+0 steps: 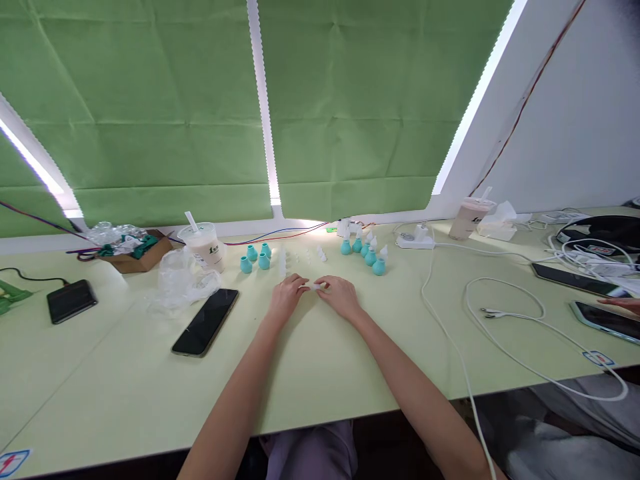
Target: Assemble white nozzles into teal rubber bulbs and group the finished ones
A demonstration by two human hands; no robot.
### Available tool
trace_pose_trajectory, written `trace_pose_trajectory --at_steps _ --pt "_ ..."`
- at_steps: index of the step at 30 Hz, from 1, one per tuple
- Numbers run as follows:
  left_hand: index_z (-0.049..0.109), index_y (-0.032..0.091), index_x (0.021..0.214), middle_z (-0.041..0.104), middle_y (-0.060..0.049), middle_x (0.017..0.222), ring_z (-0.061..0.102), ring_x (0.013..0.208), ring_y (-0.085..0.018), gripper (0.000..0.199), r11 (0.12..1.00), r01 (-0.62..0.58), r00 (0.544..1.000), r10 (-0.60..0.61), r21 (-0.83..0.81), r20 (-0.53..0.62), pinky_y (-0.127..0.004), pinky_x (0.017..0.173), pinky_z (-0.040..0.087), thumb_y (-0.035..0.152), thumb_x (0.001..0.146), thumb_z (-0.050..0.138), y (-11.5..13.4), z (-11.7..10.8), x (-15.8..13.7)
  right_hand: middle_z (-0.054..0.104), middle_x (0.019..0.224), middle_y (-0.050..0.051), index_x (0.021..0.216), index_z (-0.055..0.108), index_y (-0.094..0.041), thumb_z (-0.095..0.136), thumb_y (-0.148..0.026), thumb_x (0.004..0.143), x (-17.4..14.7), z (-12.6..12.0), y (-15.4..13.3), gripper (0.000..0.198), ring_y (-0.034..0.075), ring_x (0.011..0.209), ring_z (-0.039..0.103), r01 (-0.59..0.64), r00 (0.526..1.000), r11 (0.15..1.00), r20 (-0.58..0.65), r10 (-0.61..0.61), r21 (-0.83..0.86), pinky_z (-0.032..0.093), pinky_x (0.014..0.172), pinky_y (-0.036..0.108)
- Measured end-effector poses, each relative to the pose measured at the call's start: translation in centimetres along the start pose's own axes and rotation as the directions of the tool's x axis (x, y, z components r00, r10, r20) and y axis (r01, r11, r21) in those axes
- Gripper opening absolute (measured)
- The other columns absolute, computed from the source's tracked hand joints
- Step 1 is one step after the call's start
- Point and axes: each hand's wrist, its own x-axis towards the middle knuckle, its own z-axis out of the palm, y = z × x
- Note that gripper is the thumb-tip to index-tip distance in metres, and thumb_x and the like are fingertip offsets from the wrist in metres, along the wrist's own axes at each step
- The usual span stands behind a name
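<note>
My left hand [289, 295] and my right hand [341, 295] meet above the middle of the table. Their fingertips pinch a small white translucent piece [315, 287] from both sides; its exact kind is too small to make out. Just beyond my left hand stands a narrow white strip [283, 263], with tiny white bits [297, 258] and a small white jagged piece [321, 253] to its right. Several small teal vase-shaped pieces [245, 265] are grouped to the left. Further right, more teal pieces [379, 267] stand, some topped with white pointed tips [384, 251].
A black phone [205, 323], a crumpled plastic bag [180, 280] and a drink cup [205, 248] lie left. Beyond them is a cardboard box [143, 259]. White cables [450, 337] cross the right side from a power strip [416, 241]. Another person's hand [623, 305] touches a phone [605, 320].
</note>
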Motion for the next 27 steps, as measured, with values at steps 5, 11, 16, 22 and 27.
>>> trace_pose_trajectory --at_steps 5,11,16,22,27 --pt "0.058 0.026 0.11 0.059 -0.004 0.109 0.059 0.087 -0.015 0.027 0.965 0.24 0.942 -0.258 -0.104 -0.215 -0.026 0.069 0.046 0.026 0.084 0.053 -1.9 -0.3 0.2 0.069 0.09 -0.003 0.09 0.062 -0.026 0.055 -0.032 0.078 0.9 -0.7 1.7 0.015 0.015 0.086 0.061 -0.244 0.964 0.97 -0.11 0.242 -0.001 0.033 0.083 0.032" --pt "0.049 0.025 0.121 0.052 -0.008 0.116 0.054 0.1 -0.02 0.043 0.875 0.422 0.861 -0.469 -0.236 -0.198 -0.031 0.075 0.049 0.025 0.078 0.058 -4.6 0.4 0.5 0.067 0.098 0.002 0.087 0.063 -0.024 0.056 -0.031 0.076 1.1 -1.0 3.3 0.015 0.022 0.102 0.052 -0.392 0.918 0.915 -0.104 0.383 -0.094 0.028 0.081 0.034" --pt "0.051 0.028 0.121 0.051 -0.009 0.116 0.052 0.105 -0.022 0.041 0.904 0.378 0.896 -0.412 -0.198 -0.168 -0.036 0.082 0.048 0.024 0.08 0.055 -4.9 0.8 0.7 0.066 0.1 0.002 0.088 0.062 -0.023 0.055 -0.029 0.075 1.1 -0.9 3.1 0.016 0.022 0.102 0.05 -0.397 0.917 0.908 -0.091 0.388 -0.131 0.027 0.079 0.035" --pt "0.06 0.025 0.109 0.054 -0.009 0.116 0.053 0.104 -0.024 0.029 0.951 0.308 0.939 -0.309 -0.028 -0.152 -0.038 0.084 0.046 0.022 0.08 0.056 -4.5 0.8 0.7 0.065 0.1 0.002 0.09 0.062 -0.024 0.057 -0.029 0.073 1.0 -0.9 3.0 0.018 0.022 0.103 0.05 -0.397 0.918 0.904 -0.09 0.387 -0.157 0.027 0.079 0.035" --pt "0.063 0.022 0.096 0.062 -0.007 0.105 0.054 0.101 -0.026 0.02 0.955 0.287 0.951 -0.276 0.068 -0.137 -0.038 0.08 0.044 0.018 0.078 0.055 -4.3 0.6 0.6 0.065 0.101 0.002 0.094 0.062 -0.025 0.058 -0.031 0.072 0.9 -0.9 2.9 0.023 0.022 0.101 0.051 -0.393 0.919 0.908 -0.102 0.381 -0.147 0.027 0.079 0.035"
